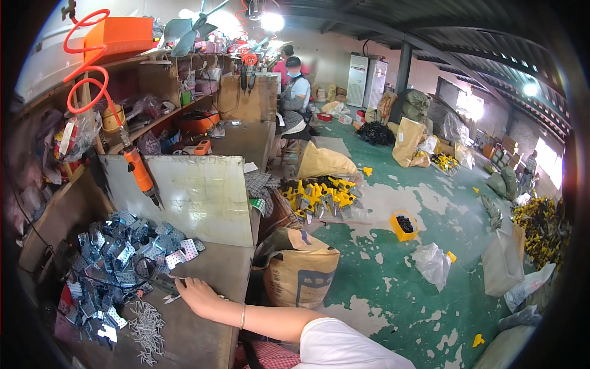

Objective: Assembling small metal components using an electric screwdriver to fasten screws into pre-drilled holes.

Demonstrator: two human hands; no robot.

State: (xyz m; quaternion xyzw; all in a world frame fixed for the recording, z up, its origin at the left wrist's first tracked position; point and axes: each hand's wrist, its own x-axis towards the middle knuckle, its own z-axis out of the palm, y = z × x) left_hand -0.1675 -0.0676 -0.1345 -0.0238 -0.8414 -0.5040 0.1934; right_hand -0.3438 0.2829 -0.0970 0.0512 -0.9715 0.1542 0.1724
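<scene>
My right hand [201, 297] reaches in from the lower right over the workbench [206, 338], a thin bracelet on its wrist. The fingers are bent and drawn together at a small metal fixture [162, 285]; what they hold, if anything, is too small to make out. Just left of the hand lies a big heap of shiny perforated metal plates [123, 252]. Below the plates is a pile of grey screws or rivets [146, 329]. An orange power screwdriver [140, 172] hangs bit-down from a coiled red hose above the bench. My left hand is out of view.
A pale upright panel [184, 197] stands behind the plates. Right of the bench are a paper sack [304, 273] and a pile of yellow-and-black parts [319, 195]. A yellow bin [404, 226] rests on the green floor. Further back, a masked person [295, 98] sits along the bench.
</scene>
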